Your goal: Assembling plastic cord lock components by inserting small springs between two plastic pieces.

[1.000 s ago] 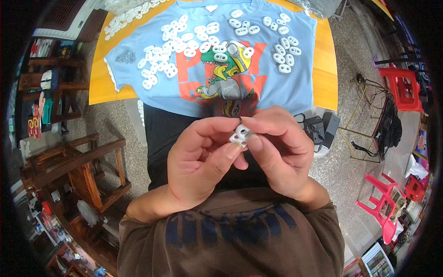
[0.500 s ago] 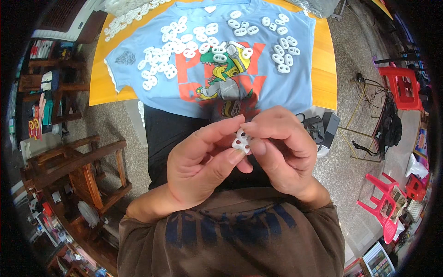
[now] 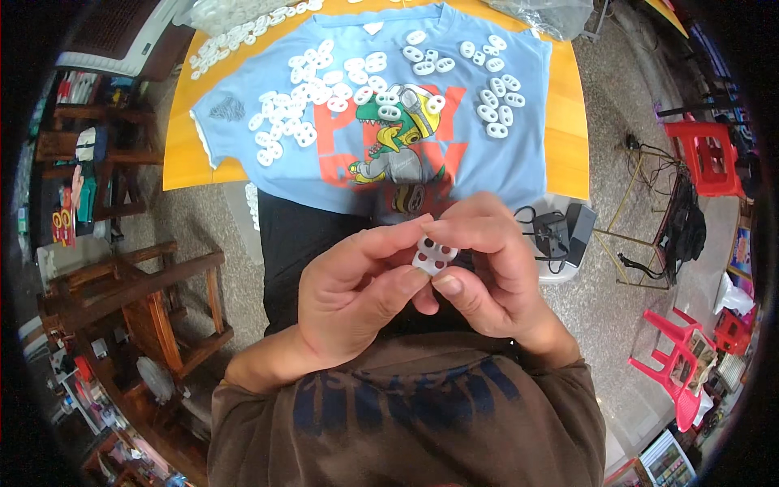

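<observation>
White two-holed pieces (image 3: 431,260), seemingly a pair, sit mid-frame, pinched between the left hand's (image 3: 357,280) thumb and fingers and the right hand's (image 3: 497,268) nearly closed fingertips; their long axes slant slightly down rightward. Toward the top, many loose pieces (image 3: 333,78) lie across a blue shirt (image 3: 503,170) on the desk (image 3: 568,105); which are finished, I cannot tell.

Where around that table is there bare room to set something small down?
Free: the narrow strip of yellow table right of the blue shirt, the table's near-left corner outside the sleeve, and the shirt's lower right, below the white pieces there. Crowded: the shirt's upper left, the table's back left, strewn with more pieces, and the back right, under a clear bag.
</observation>
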A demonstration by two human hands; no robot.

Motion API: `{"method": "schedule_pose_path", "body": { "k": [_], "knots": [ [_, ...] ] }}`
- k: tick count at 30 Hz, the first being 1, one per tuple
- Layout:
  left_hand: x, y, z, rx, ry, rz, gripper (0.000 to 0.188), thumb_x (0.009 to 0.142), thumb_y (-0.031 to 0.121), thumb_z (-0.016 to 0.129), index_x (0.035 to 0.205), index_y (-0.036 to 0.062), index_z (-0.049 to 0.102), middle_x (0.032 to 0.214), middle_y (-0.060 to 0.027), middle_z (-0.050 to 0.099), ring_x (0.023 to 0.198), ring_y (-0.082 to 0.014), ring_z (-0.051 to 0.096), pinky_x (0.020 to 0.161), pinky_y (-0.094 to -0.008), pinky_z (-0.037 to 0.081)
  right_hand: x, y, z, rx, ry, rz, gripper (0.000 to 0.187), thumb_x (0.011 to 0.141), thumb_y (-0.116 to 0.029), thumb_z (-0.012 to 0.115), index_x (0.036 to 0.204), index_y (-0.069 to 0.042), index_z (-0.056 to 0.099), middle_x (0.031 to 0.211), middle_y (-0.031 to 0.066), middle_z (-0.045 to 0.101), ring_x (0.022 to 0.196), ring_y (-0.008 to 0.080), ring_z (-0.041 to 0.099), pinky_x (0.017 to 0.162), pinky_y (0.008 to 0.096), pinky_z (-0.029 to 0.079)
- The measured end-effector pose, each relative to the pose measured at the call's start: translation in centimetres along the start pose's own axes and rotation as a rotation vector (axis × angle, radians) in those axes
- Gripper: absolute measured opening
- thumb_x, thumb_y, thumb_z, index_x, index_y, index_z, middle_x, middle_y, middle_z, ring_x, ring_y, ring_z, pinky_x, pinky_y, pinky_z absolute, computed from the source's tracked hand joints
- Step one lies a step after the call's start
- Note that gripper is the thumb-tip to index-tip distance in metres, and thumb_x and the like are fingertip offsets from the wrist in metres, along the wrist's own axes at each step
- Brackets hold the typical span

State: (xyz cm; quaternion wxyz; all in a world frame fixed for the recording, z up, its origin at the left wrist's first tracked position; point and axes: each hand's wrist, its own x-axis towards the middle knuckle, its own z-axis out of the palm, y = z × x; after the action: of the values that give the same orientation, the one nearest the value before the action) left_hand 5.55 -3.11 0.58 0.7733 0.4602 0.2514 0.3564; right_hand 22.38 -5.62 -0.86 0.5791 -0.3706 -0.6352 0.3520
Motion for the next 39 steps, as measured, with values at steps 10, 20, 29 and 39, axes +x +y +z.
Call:
{"method": "schedule_pose_path", "body": {
  "k": [10, 20, 29, 39],
  "knots": [
    [-0.2, -0.3, 0.3, 0.079, 0.041, 0.070, 0.039, 0.086, 0.001, 0.055, 0.124, -0.0006, 0.044, 0.094, -0.0065, 0.055, 0.071, -0.0076, 0.053, 0.064, -0.0199, 0.047, -0.5, 1.1, 1.2, 0.025, 0.036, -0.114, 0.037, 0.084, -0.014, 0.057, 0.115, -0.001, 0.043, 0.082, 0.0088, 0.054, 0.069, 0.0243, 0.049, 0.062, 0.0346, 0.040],
    [-0.6, -0.7, 0.3, 0.030, 0.044, 0.065, 0.033, 0.085, 0.001, 0.057, 0.117, 0.0013, 0.049, 0.090, -0.0059, 0.056, 0.069, -0.0071, 0.053, 0.060, -0.0188, 0.046, -0.8, 1.4, 2.1, 0.073, 0.083, -0.151, 0.030, 0.090, -0.016, 0.049, 0.114, 0.001, 0.044, 0.078, 0.0087, 0.053, 0.063, 0.0207, 0.047, 0.058, 0.0325, 0.039],
    [-0.5, -0.8, 0.4, 0.098, -0.001, 0.196, 0.029, 0.086, 0.002, 0.056, 0.114, -0.0007, 0.049, 0.086, -0.0048, 0.055, 0.066, -0.0070, 0.051, 0.058, -0.0192, 0.043, -0.8, 1.6, 3.1, 0.172, 0.167, -0.205, 0.029, 0.092, -0.015, 0.045, 0.114, 0.002, 0.042, 0.076, 0.0098, 0.052, 0.060, 0.0157, 0.047, 0.056, 0.0287, 0.039],
    [-0.4, -0.8, 0.5, 0.068, 0.018, 0.202, 0.026, 0.086, 0.000, 0.054, 0.111, -0.0025, 0.050, 0.083, -0.0036, 0.053, 0.068, -0.0068, 0.052, 0.059, -0.0195, 0.044, -0.6, 1.9, 3.4, 0.182, 0.140, -0.220, 0.026, 0.092, -0.016, 0.043, 0.112, 0.000, 0.043, 0.076, 0.0085, 0.052, 0.061, 0.0143, 0.046, 0.057, 0.0301, 0.038]
  ]
}}
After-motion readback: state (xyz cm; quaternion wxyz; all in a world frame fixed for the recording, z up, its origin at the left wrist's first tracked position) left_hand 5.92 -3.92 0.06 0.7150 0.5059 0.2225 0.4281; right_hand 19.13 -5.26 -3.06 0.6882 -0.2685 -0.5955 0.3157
